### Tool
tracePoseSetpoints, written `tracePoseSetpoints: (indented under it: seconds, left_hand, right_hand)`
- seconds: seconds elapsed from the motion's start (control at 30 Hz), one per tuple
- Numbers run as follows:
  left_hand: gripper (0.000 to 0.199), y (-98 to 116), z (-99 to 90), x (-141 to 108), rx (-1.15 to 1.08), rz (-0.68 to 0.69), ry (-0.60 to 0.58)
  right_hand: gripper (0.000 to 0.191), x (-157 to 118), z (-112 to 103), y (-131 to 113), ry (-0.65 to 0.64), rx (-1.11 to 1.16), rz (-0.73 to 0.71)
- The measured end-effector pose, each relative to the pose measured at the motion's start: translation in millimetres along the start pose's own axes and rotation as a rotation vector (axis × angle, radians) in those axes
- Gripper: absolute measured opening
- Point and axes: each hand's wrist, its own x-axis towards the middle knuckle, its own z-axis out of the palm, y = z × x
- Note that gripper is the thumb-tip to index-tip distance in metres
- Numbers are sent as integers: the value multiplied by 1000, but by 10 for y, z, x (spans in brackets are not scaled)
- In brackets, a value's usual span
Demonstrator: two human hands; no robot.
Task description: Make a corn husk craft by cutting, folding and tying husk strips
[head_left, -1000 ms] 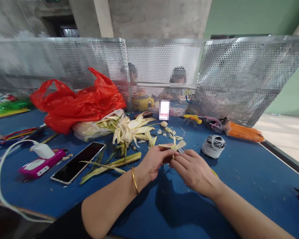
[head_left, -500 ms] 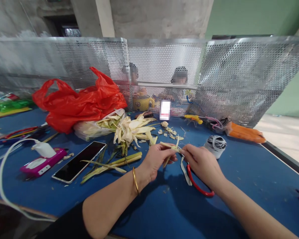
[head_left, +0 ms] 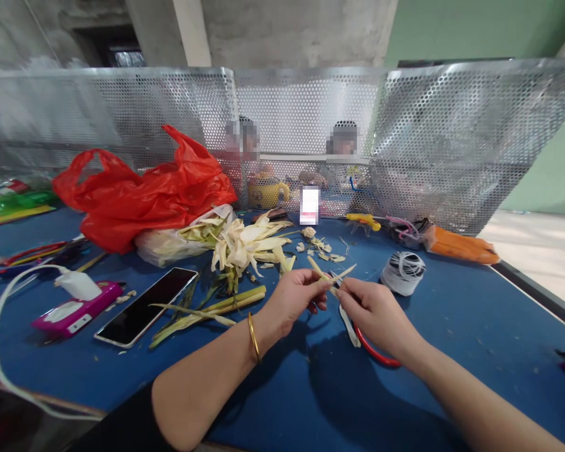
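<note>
Between my hands, narrow pale-green corn husk strips (head_left: pixel 345 274) cross, their free ends pointing up and outward. My left hand (head_left: pixel 294 296), with a gold bangle at its wrist, pinches them from the left between thumb and fingers. From the right, my right hand (head_left: pixel 375 312) is closed on the same strips near the crossing, its fingertips partly hidden. Under my right hand lie red-handled scissors (head_left: pixel 380 358), mostly covered, beside a loose whitish strip (head_left: pixel 348 326). A bunch of cream corn husks (head_left: pixel 249 242) and some green husk pieces (head_left: pixel 233 302) rest left of my hands.
A red plastic bag (head_left: pixel 145 198), a phone (head_left: pixel 145 307) and a magenta power strip (head_left: pixel 78 309) with a white plug occupy the left. Right stand a string spool (head_left: pixel 403 274) and an orange packet (head_left: pixel 460 245). Behind a perforated metal screen (head_left: pixel 306 100) are two people.
The strips now form a more open cross, with one end angled up to the right. My fingers have shifted slightly around the crossing. The view has moved a little.
</note>
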Motion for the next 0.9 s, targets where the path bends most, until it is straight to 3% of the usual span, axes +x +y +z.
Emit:
tracePoseSetpoints:
  seconds: [0.13,0.27,0.43,0.47,0.57,0.63,0.73,0.9]
  left_hand:
    - [21,-5,-7,8,4,-26,21]
    - [24,-14,-41,18,2,-50,-31]
    - [37,0,-32,-9,61,-60,-143]
    - [36,-1,-18,-21,104,-71,-154]
    - [28,-18,30,-54,232,-73,-175]
    - [25,-39,51,-68,274,-52,-192]
    - [25,-71,57,-74,262,-32,-241]
    - [29,-57,26,-66,248,-24,-284]
  right_hand:
    - [33,9,-31,7,-50,26,-3]
    - [35,28,-110,29,-167,49,-35]
    - [37,84,-192,84,248,46,54]
    - [35,99,-182,92,232,110,65]
    - [30,124,-101,93,-17,473,128]
    - [29,116,-27,79,-98,672,202]
    - [28,83,72,59,-31,735,256]
    - [25,88,99,78,90,533,185]
